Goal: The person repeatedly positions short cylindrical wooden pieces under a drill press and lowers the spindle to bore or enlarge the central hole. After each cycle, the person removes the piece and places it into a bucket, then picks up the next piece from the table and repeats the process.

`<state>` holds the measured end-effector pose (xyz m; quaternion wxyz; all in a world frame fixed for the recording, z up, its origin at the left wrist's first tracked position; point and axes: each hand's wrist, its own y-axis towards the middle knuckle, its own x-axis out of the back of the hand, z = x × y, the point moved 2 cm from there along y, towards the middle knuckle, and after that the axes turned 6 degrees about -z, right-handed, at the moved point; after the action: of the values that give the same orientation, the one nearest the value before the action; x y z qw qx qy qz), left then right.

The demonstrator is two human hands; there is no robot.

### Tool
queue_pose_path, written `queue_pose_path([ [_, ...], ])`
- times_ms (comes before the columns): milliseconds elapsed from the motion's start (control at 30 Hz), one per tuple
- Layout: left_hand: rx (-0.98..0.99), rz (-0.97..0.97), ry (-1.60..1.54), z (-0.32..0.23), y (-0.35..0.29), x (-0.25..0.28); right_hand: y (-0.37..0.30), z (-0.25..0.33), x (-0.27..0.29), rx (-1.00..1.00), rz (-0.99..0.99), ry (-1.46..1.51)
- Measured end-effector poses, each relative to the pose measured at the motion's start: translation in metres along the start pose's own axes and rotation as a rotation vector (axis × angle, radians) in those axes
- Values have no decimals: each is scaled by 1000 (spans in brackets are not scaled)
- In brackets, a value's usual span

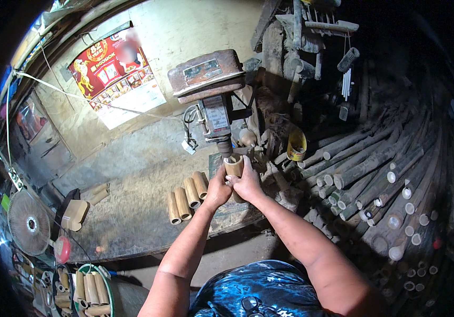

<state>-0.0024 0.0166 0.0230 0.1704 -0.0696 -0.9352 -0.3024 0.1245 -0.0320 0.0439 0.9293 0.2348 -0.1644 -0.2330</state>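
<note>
Both my hands grip one short bamboo tube [234, 167], its open end tilted up under the chuck of a rusty drill press [207, 76]. The drill's tip meets the tube's rim or enters its mouth; I cannot tell which. My left hand [219, 188] closes on the tube's left side. My right hand [247, 182] wraps its right side, thumb along the wall near the rim. Left of my left hand, several cut bamboo tubes [186, 198] lie side by side on the worn wooden workbench [132, 222].
A pile of long bamboo poles [364, 174] fills the right side. A fan [29, 224] stands at the bench's left end, near a cardboard piece [75, 214]. Below it, a green-rimmed bucket [112, 296] holds more tubes. A yellow container [296, 146] sits right of the press.
</note>
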Motion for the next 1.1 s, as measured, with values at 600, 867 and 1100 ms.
queue_pose_path([
  [600, 69, -70, -74, 24, -26, 16, -20, -4, -24, 119, -21, -102],
  [867, 153, -78, 72, 0, -8, 12, 4, 2, -16, 113, 53, -52],
  [1100, 19, -25, 162, 1, -12, -3, -9, -6, 2, 0, 42, -110],
])
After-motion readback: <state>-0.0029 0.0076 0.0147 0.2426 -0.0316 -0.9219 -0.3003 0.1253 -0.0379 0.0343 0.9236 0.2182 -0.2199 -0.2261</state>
